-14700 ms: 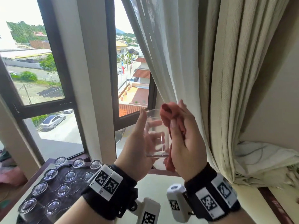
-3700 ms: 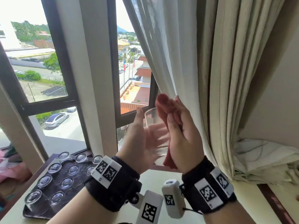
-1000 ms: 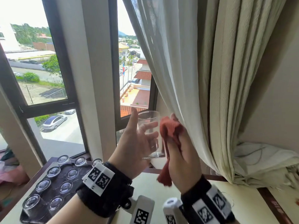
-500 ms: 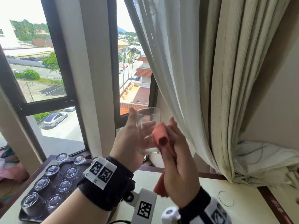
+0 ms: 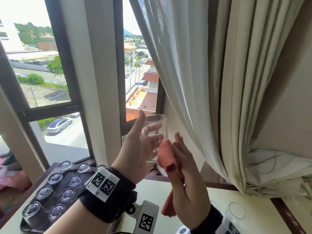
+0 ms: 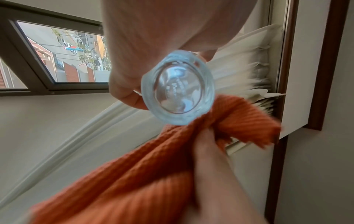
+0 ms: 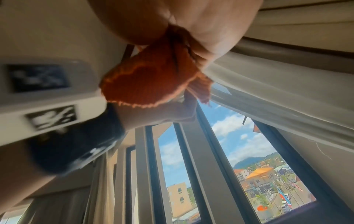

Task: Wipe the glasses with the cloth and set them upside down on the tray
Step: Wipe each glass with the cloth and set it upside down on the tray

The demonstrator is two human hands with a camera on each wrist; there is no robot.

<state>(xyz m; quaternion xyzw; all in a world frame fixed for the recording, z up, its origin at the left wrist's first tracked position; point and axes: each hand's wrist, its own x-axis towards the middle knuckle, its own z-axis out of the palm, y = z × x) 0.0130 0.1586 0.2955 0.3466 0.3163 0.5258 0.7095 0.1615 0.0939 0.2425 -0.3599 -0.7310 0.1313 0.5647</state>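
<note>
My left hand [image 5: 143, 142] holds a clear drinking glass [image 5: 156, 132] upright in front of the window, thumb on one side and fingers wrapped round the other. In the left wrist view its thick base [image 6: 177, 89] faces the camera. My right hand [image 5: 184, 168] grips an orange-red waffle cloth [image 5: 166, 157] and presses it against the lower right side of the glass; the cloth [image 6: 172, 159] hangs down below the hand. A dark tray [image 5: 55, 191] at lower left carries several glasses standing upside down.
Pale curtains [image 5: 219, 81] hang just right of my hands, bunched near the table. The cream table [image 5: 155, 191] with a dark wood edge lies below. Another glass [image 5: 236, 212] stands upright at lower right. A window frame [image 5: 118, 65] is straight ahead.
My right hand with the cloth has slid down from the upper part of the glass to its lower side. The left hand keeps the glass at about the same height.
</note>
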